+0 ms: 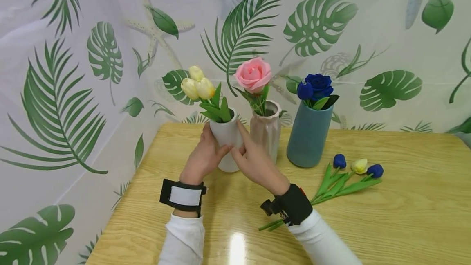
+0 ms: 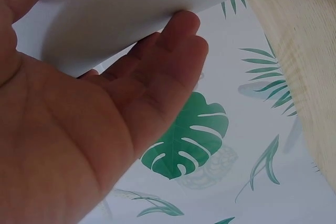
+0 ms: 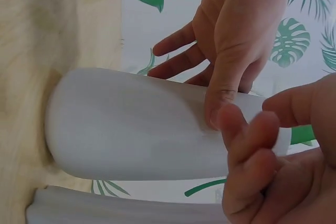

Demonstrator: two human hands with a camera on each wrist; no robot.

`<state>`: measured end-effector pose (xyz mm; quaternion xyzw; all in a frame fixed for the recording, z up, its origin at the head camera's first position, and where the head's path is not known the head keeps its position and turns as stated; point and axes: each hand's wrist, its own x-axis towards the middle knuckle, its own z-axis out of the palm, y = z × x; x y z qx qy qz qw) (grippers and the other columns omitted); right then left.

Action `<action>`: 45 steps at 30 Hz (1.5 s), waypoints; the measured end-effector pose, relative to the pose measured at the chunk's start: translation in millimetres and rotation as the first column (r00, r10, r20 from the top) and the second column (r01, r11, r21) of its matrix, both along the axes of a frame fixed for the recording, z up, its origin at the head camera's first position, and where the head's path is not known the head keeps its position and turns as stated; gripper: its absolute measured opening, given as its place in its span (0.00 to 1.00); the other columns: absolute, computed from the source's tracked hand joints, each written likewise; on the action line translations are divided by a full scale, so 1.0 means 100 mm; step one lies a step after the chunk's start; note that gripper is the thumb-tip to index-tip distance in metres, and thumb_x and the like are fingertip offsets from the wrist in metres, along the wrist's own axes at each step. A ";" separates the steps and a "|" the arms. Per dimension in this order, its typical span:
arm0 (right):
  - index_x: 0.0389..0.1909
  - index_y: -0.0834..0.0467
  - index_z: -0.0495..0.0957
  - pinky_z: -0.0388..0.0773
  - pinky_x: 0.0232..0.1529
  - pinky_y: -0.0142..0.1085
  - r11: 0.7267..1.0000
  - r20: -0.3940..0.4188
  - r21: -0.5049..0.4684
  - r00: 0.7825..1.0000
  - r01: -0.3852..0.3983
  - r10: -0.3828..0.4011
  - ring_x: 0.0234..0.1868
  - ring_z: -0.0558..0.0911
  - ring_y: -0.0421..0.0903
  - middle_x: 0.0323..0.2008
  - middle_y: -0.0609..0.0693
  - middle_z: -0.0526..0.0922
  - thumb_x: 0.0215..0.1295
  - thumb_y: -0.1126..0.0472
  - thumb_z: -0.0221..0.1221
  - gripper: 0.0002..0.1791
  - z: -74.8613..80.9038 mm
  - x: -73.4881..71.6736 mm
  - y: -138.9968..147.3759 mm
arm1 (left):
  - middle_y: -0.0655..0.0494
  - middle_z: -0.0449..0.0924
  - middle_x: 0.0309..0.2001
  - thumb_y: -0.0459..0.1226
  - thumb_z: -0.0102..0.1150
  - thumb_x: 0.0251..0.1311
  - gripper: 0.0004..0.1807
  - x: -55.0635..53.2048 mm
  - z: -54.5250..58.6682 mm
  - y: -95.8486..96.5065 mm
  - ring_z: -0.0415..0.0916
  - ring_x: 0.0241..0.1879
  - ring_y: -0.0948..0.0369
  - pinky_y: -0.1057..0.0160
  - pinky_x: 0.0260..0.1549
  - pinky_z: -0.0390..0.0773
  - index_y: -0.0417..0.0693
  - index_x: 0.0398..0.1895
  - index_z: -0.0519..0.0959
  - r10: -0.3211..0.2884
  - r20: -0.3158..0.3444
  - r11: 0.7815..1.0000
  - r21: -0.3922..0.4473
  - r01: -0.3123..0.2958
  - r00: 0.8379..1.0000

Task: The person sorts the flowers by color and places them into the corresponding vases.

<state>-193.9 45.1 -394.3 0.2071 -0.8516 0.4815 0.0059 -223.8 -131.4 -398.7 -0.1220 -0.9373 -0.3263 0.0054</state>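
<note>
A white vase (image 1: 229, 164) with cream-yellow tulips (image 1: 198, 86) stands on the table between both hands. My left hand (image 1: 202, 156) holds its left side, thumb across the front and fingers along the far side, as the left wrist view shows. From the right, my right hand (image 1: 259, 165) holds the vase near its upper part, one finger along the side and other fingers curled, seen in the right wrist view. Just to the right stands a pinkish ribbed vase (image 1: 264, 138) with a pink rose (image 1: 253, 75).
A teal vase (image 1: 308, 138) with blue flowers (image 1: 316, 87) stands farther right. Loose tulips (image 1: 340, 185), two blue and one yellow, lie on the wooden table (image 1: 404, 199), their stems passing under the right wrist. A leaf-print cloth (image 1: 324, 23) hangs behind.
</note>
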 end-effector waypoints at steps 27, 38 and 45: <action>0.35 0.55 0.78 0.67 0.29 0.40 0.758 0.315 0.557 0.931 -0.339 0.186 0.23 0.69 0.43 0.25 0.46 0.75 0.60 0.68 0.66 0.07 -0.40 0.54 0.92 | 0.34 0.49 0.73 0.46 0.59 0.69 0.53 -0.02 -0.04 0.01 0.62 0.69 0.42 0.44 0.64 0.67 0.39 0.77 0.31 0.004 0.069 0.994 0.107 -0.012 0.998; 0.25 0.51 0.70 0.58 0.27 0.38 0.753 0.163 0.575 0.946 -0.321 0.279 0.20 0.60 0.39 0.19 0.43 0.65 0.68 0.68 0.59 0.14 -0.49 0.59 0.89 | 0.33 0.48 0.74 0.48 0.57 0.70 0.53 -0.01 -0.02 0.00 0.63 0.68 0.42 0.44 0.62 0.69 0.38 0.77 0.30 -0.005 0.060 0.997 0.083 0.000 0.998; 0.35 0.55 0.66 0.50 0.21 0.33 0.775 0.050 0.581 0.961 -0.248 0.270 0.14 0.55 0.37 0.15 0.43 0.59 0.76 0.64 0.51 0.07 -0.48 0.61 0.87 | 0.33 0.49 0.74 0.48 0.57 0.70 0.53 -0.03 -0.03 0.00 0.64 0.68 0.42 0.44 0.61 0.71 0.39 0.77 0.30 0.004 0.060 0.998 0.063 -0.008 0.998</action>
